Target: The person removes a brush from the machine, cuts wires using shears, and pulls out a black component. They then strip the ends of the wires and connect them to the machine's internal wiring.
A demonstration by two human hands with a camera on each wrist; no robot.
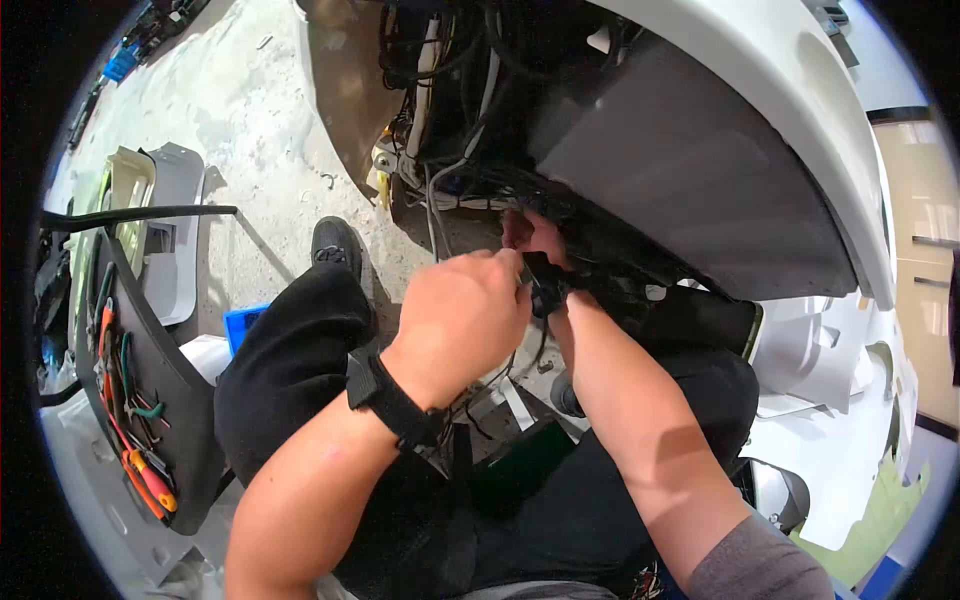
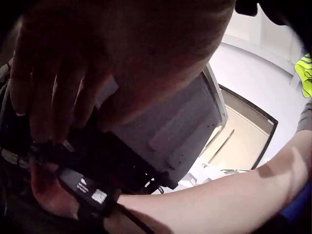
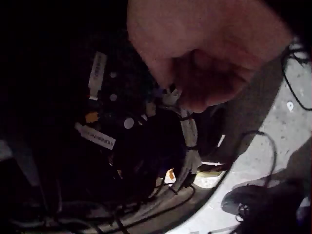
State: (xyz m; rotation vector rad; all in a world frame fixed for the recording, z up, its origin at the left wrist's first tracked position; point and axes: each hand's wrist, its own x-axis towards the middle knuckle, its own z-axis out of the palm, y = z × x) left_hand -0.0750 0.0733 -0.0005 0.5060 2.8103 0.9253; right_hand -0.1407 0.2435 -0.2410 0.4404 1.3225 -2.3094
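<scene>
In the head view the left hand (image 1: 465, 312) is knuckles up beside the right wrist. The left wrist view shows its fingers (image 2: 66, 92) bent downward, with shadow hiding what the tips touch. Partly hidden under the dark panel's lower edge is the right hand (image 1: 540, 240). Seen from the right wrist, this hand (image 3: 204, 63) has its fingers curled and pinches a taped wire bundle (image 3: 190, 134) near its upper end. Wires and white labels (image 3: 97, 73) lie left of it. A small black device (image 2: 87, 190) is strapped on the right wrist.
A large dark panel (image 1: 690, 150) with a white rim (image 1: 800, 70) overhangs the right side. Loose grey cables (image 1: 433, 200) hang left of the hands. Pliers and a screwdriver (image 1: 150, 485) lie on a dark surface at the left. A blue box (image 1: 240, 325) is near the knee.
</scene>
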